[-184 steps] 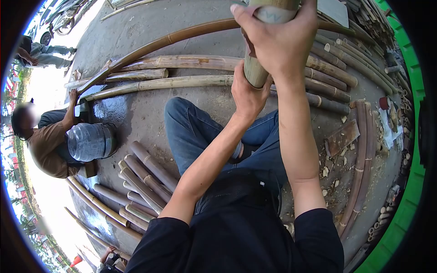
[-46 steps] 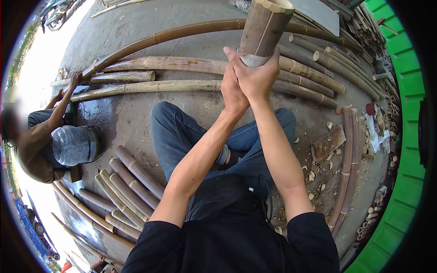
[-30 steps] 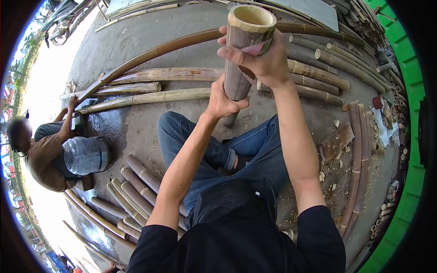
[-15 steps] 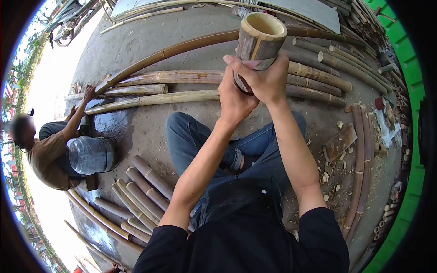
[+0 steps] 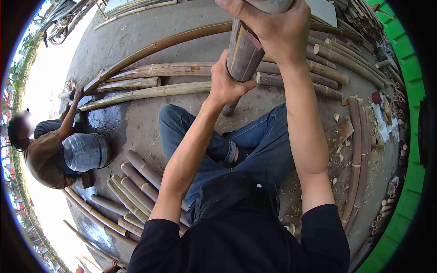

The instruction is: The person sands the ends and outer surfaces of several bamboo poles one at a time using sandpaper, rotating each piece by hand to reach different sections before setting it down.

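Note:
A dark bamboo tube is tilted in front of me, its upper end running behind my right hand. Around its lower end, my left hand is closed. Higher up and closer to the camera, my right hand is closed round a bent piece of sandpaper against the tube; its pale back has blue lettering and a reddish edge shows. The frame's top edge cuts off part of the paper and the tube's mouth.
Long bamboo poles lie across the ground beyond my crossed legs. Shorter bamboo pieces lie at left. A person sits at far left, hand on a pole, beside a clear plastic container. Wood chips and bamboo lengths are at right.
The tube's open mouth has tipped out of sight. My right hand has risen along the tube with the sandpaper, away from my left hand, which keeps its hold lower down.

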Available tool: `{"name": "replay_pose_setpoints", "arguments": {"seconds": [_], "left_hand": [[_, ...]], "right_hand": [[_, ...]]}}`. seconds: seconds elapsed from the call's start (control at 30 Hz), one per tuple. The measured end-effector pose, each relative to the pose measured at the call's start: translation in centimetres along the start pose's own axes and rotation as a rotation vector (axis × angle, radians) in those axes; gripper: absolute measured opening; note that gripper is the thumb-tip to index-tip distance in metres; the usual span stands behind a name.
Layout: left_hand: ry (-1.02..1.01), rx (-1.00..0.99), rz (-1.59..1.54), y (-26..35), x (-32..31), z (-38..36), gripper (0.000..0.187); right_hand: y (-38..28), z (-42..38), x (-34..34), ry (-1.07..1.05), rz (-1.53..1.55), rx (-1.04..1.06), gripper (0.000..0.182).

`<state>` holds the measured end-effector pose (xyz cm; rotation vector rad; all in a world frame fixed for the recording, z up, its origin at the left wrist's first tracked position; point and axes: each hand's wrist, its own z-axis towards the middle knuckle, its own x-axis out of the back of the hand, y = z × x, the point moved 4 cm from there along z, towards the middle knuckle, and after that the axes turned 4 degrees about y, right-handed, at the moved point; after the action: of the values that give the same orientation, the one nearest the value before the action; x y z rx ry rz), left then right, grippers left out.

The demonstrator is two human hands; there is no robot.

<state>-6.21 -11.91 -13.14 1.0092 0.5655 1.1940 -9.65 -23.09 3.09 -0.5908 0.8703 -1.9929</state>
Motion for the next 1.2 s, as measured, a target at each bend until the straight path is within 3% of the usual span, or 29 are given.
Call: {"name": "replay_pose_setpoints", "arguments": {"seconds": [0.03,0.07,0.17,0.23,0.3,0.33,0.37,0.43,0.5,0.57,0.6,0.67,0.7,0.77,0.83,0.87,0.9,0.97,1.0,1.07,1.17,1.2], "left_hand": [[-0.005,0.004,-0.005,-0.2,0.0,-0.2,0.058],[-0.001,-0.015,-0.048,-0.5,0.0,-0.2,0.059],[-0.025,-0.05,-0.162,-1.7,0.2,0.8,0.06],[-0.045,-0.045,-0.075,-0.7,0.6,-0.2,0.061],[-0.103,0.084,-0.008,-0.1,0.8,-0.9,0.061],[-0.153,0.105,-0.02,-0.2,0.8,-0.5,0.06],[-0.202,0.12,-0.034,-0.1,0.9,-0.1,0.059],[-0.233,0.092,-0.083,-0.4,1.2,0.4,0.057],[-0.19,-0.064,-0.137,0.5,1.7,0.5,0.043],[-0.22,-0.006,-0.143,-0.1,2.1,0.4,0.045],[-0.275,0.071,-0.106,-0.5,2.0,0.7,0.046],[-0.359,0.22,-0.106,-0.9,2.2,0.7,0.045],[-0.357,0.211,-0.106,-1.1,2.2,0.5,0.045],[-0.275,0.057,-0.221,-0.5,2.9,1.0,0.043],[-0.301,0.046,-0.17,-0.6,3.2,1.2,0.042],[-0.331,0.066,-0.129,-0.6,2.8,1.1,0.041],[-0.367,0.095,-0.091,-0.7,2.5,0.7,0.041],[-0.42,0.151,-0.094,-1.2,2.6,0.1,0.044],[-0.417,0.124,-0.156,-1.1,3.0,0.3,0.045],[-0.373,0.068,-0.254,0.6,3.5,1.3,0.047],[-0.391,0.083,-0.216,0.1,3.3,1.2,0.048],[-0.472,0.098,-0.182,1.2,2.9,1.3,0.051]], "right_hand": [[0.9,-0.3,-0.3,-0.001,-0.084,-0.018,0.067],[3.1,-1.6,-0.8,0.13,-0.106,0.103,0.068],[5.3,-4.5,-2.1,0.056,-0.058,0.318,0.065],[2.7,-2.5,-0.9,0.015,0.036,0.178,0.061],[-1.4,0.6,0.4,-0.248,0.118,-0.167,0.06],[-1.1,1.3,0.6,-0.303,0.037,0.013,0.057],[-0.4,0.6,-0.2,-0.302,0.034,0.021,0.057],[1.7,-1.1,-1.2,0.033,0.156,0.205,0.053],[1.1,-0.8,-1.4,0.005,0.206,0.181,0.052],[-0.1,0.0,-1.1,-0.167,0.051,0.222,0.044],[-1.2,0.9,-1.2,-0.19,0.102,0.106,0.044],[0.6,-0.5,-2.0,-0.113,0.084,0.125,0.05],[1.3,-0.7,-2.2,-0.043,0.063,0.204,0.058],[2.9,-2.0,-2.7,-0.021,0.08,0.217,0.055],[3.4,-2.4,-3.0,-0.138,0.133,0.247,0.052],[1.8,-0.8,-2.6,-0.099,0.223,0.232,0.052],[-0.5,-0.1,-1.3,-0.276,0.124,0.01,0.054],[-1.2,-0.1,-1.2,-0.354,-0.056,0.141,0.038],[-0.1,-1.5,-2.0,-0.346,-0.064,0.145,0.038],[2.0,-4.0,-3.8,-0.041,0.218,0.171,0.029],[2.1,-2.2,-2.9,-0.086,0.147,0.305,0.042],[-0.6,-0.9,-2.0,-0.131,0.156,0.392,0.024]]}}
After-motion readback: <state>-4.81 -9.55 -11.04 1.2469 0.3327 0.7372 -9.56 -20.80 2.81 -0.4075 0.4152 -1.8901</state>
